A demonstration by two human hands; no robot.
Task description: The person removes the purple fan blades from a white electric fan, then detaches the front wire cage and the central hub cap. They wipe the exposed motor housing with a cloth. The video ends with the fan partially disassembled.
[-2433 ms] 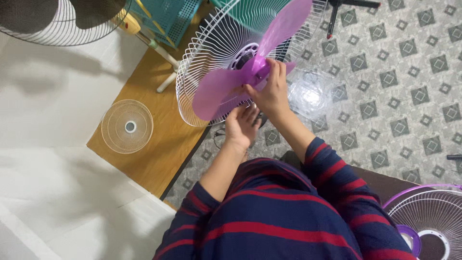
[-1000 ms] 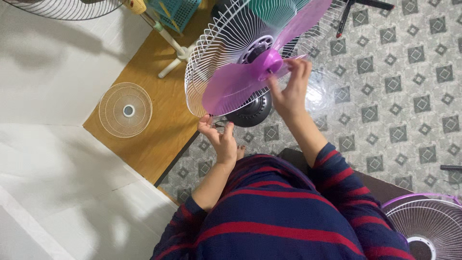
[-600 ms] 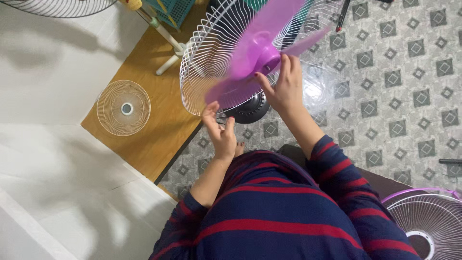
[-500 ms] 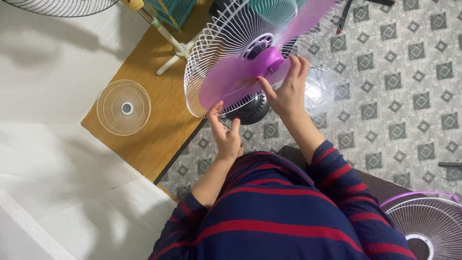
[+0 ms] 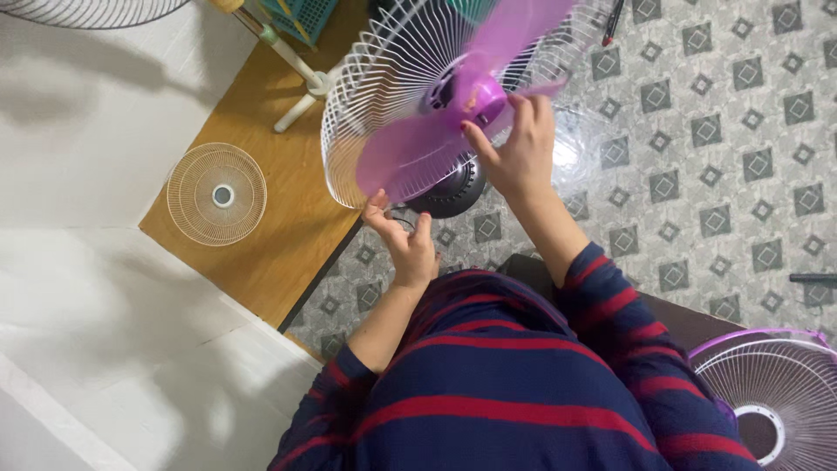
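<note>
Right hand (image 5: pixel 521 150), fingers spread, pinches the hub (image 5: pixel 482 94) of the purple fan blade (image 5: pixel 418 148), which sits inside the white wire guard (image 5: pixel 375 78) at the far centre. Left hand (image 5: pixel 404 244), fingers loosely open, touches the guard's near rim. A small round grille (image 5: pixel 216 194) lies left on the wooden board (image 5: pixel 288 235).
</note>
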